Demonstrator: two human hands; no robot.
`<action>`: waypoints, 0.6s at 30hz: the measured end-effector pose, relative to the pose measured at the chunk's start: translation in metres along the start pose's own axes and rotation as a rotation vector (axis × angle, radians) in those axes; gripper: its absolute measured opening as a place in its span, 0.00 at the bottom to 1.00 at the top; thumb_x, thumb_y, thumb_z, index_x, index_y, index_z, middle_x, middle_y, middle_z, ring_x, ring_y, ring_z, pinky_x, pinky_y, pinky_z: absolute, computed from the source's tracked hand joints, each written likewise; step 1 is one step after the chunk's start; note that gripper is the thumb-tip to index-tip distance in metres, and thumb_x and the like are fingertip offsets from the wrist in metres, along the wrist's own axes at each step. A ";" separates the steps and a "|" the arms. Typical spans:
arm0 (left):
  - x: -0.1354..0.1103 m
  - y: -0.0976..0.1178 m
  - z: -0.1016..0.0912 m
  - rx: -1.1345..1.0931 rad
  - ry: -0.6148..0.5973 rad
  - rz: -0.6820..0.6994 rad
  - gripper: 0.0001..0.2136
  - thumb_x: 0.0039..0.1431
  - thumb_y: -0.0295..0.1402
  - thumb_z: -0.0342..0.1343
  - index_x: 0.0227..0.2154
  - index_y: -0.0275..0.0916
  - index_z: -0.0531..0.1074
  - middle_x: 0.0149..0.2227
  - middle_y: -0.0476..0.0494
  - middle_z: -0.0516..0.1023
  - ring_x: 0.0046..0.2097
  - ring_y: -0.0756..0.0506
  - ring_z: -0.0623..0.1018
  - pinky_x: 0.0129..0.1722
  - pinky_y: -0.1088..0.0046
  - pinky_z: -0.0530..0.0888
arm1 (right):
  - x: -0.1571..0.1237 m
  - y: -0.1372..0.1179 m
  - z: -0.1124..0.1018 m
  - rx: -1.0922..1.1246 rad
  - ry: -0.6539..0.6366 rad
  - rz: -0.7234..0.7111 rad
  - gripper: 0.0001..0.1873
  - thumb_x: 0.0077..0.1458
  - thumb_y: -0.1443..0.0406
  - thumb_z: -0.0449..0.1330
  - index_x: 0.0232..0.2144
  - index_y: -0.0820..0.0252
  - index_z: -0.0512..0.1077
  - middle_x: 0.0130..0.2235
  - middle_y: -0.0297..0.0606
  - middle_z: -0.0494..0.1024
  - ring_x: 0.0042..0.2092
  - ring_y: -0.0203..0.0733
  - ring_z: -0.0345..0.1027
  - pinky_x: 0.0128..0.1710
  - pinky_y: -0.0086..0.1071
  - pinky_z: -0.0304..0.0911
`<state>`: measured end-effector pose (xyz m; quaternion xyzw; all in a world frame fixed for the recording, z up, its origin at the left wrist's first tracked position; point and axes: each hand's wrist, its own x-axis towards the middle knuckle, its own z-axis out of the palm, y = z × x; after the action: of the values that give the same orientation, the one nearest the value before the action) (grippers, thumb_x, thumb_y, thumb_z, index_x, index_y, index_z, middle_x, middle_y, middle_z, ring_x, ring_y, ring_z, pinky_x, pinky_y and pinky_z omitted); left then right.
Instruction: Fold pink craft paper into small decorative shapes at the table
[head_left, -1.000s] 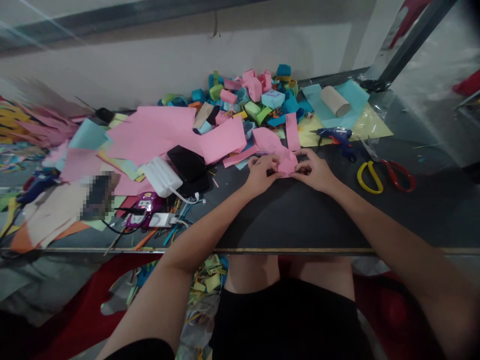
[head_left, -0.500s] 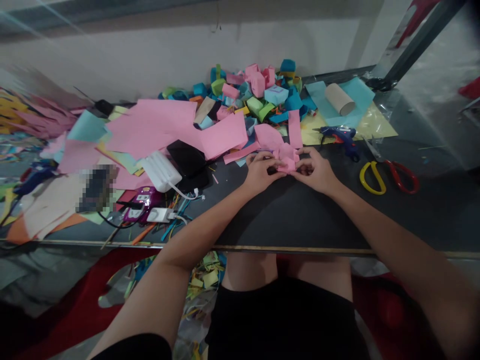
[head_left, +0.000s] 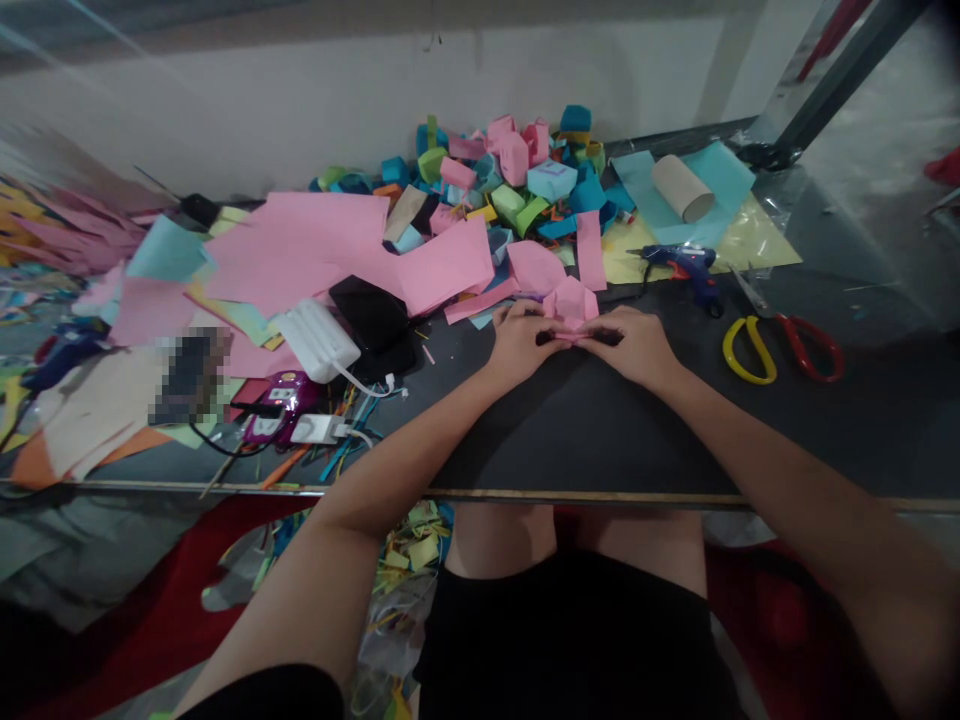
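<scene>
Between my two hands is a small folded pink paper piece (head_left: 571,300), its upper part standing up behind my fingertips. My left hand (head_left: 521,345) pinches its near left edge. Thumb and fingers of my right hand (head_left: 630,345) close on its near right edge, and the fingertips of both hands almost meet. Just behind lie a curved pink paper piece (head_left: 535,268) and a pink strip (head_left: 590,250). Part of the held paper is hidden by my fingers.
Several folded paper pieces (head_left: 514,160) are heaped against the wall. Right of my hands lie a blue glue gun (head_left: 690,262), scissors (head_left: 750,350) and a cardboard tube (head_left: 681,188). Pink sheets (head_left: 315,235), a white adapter (head_left: 319,340), a purple power strip (head_left: 281,405) and a phone (head_left: 191,378) are leftward.
My right hand has shifted slightly left, its fingers closing in toward my left fingertips. The folded pink paper now stands up more behind them. The view has tilted slightly.
</scene>
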<state>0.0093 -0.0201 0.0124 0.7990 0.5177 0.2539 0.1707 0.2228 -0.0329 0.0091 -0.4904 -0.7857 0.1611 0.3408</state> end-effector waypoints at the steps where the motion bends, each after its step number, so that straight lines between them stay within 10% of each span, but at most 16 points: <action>1: 0.000 0.000 0.000 0.003 -0.001 -0.005 0.08 0.61 0.41 0.64 0.42 0.51 0.83 0.47 0.47 0.81 0.55 0.39 0.73 0.57 0.54 0.60 | 0.000 0.001 0.001 -0.019 0.016 -0.018 0.09 0.57 0.55 0.67 0.37 0.51 0.84 0.36 0.39 0.85 0.39 0.49 0.77 0.42 0.42 0.69; 18: -0.006 0.002 0.002 0.071 0.068 0.071 0.03 0.60 0.38 0.66 0.32 0.48 0.83 0.53 0.48 0.81 0.64 0.35 0.66 0.63 0.46 0.58 | 0.001 0.002 0.003 -0.091 0.012 -0.067 0.12 0.62 0.53 0.63 0.33 0.49 0.84 0.35 0.38 0.84 0.43 0.50 0.72 0.44 0.45 0.66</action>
<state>0.0095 -0.0260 0.0108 0.8134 0.5031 0.2682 0.1156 0.2214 -0.0311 0.0064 -0.4798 -0.8062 0.1110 0.3280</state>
